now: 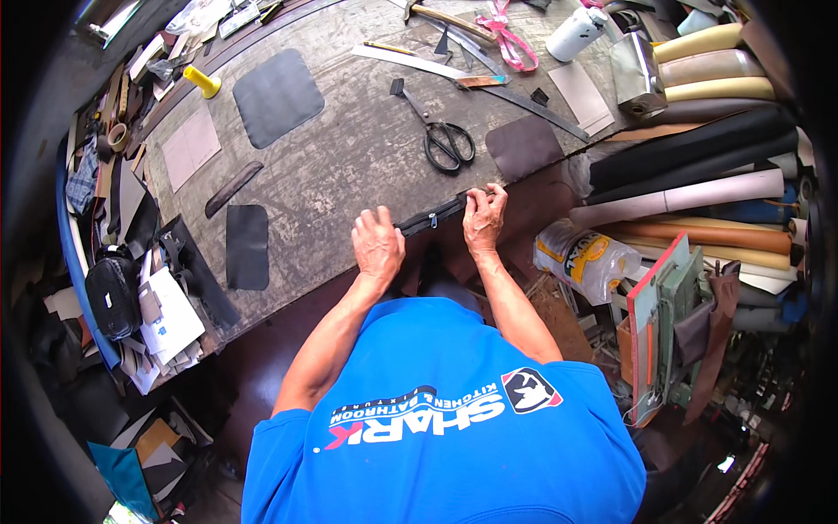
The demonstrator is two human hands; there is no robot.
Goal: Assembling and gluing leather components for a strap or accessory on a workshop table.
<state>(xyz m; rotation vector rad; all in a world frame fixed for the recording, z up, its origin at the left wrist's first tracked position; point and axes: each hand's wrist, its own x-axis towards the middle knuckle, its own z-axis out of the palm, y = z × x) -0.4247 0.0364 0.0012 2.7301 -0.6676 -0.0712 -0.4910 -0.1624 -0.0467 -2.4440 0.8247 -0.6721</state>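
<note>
A narrow black zipper strip point(431, 217) lies at the near edge of the worn grey workbench point(349, 175). My left hand point(377, 246) rests on the strip's left end, fingers curled over it and pressing it down. My right hand point(484, 218) pinches the strip's right end with fingertips bunched together. Both forearms reach up from my blue shirt. Black scissors point(445, 140) lie just beyond my hands, and a dark brown leather piece point(524, 147) sits to their right.
Black leather panels point(247, 246) point(278, 96), a yellow bottle point(202, 81), a long ruler point(524, 100), pink-handled scissors point(506, 35) and a white bottle point(574, 33) lie on the bench. Rolls of leather point(690, 166) stack at the right. A black bag point(112, 293) and scraps crowd the left.
</note>
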